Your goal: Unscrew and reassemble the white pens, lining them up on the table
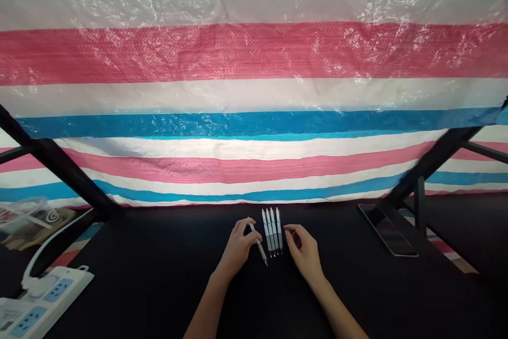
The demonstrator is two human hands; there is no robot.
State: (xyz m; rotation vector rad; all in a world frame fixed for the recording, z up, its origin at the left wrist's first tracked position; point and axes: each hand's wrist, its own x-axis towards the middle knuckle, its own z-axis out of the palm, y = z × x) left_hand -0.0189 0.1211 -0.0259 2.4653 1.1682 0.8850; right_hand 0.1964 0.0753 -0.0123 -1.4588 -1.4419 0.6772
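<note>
Several white pens [272, 229] lie side by side on a black table [159, 265], tips pointing toward me. My left hand [237, 248] pinches one more white pen [257, 243], held at a slant just left of the row. My right hand [304, 252] rests on the table just right of the row, fingers curled, fingertips close to the outermost pen and holding nothing I can see.
A dark phone [388, 229] lies on the table at the right. A white power strip [37, 302] with a plug and cable sits at the lower left. A striped red, white and blue tarp [254, 90] hangs behind the table, with black frame bars [59, 170] at both sides.
</note>
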